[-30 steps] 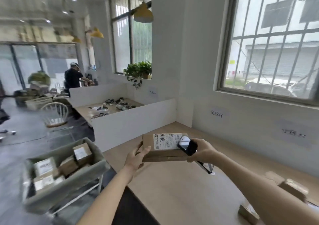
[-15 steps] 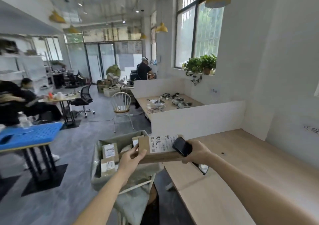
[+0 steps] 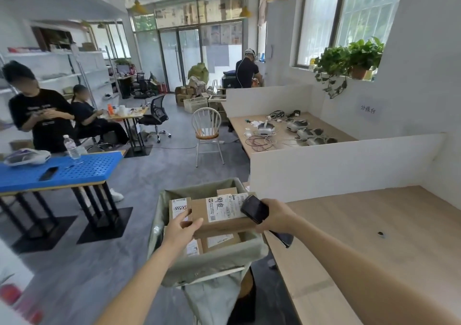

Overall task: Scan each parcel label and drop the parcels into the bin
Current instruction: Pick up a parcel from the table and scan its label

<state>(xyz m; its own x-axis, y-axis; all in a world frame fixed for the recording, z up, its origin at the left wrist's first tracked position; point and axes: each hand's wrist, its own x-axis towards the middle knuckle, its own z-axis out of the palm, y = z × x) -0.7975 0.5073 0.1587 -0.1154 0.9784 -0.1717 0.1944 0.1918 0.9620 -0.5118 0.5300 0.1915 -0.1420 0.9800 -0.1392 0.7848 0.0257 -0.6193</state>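
A brown cardboard parcel [image 3: 199, 216] with a white label hangs over the open bin [image 3: 214, 262], a grey-green fabric cart at the table's left end. My left hand [image 3: 180, 230] grips the parcel's left near corner. My right hand [image 3: 277, 216] holds a black scanner [image 3: 254, 209] whose head lies over the label's right edge, and it also steadies the parcel's right end. Several labelled parcels [image 3: 180, 208] lie inside the bin below.
The wooden table [image 3: 374, 237] stretches to the right behind a white divider [image 3: 336, 162]. A blue perforated table [image 3: 62, 170] stands left on the floor. A white chair [image 3: 206, 130] and three people are farther back.
The view swung left from the table to the bin. Both hands carried the parcel off the table's edge until it hangs over the bin.
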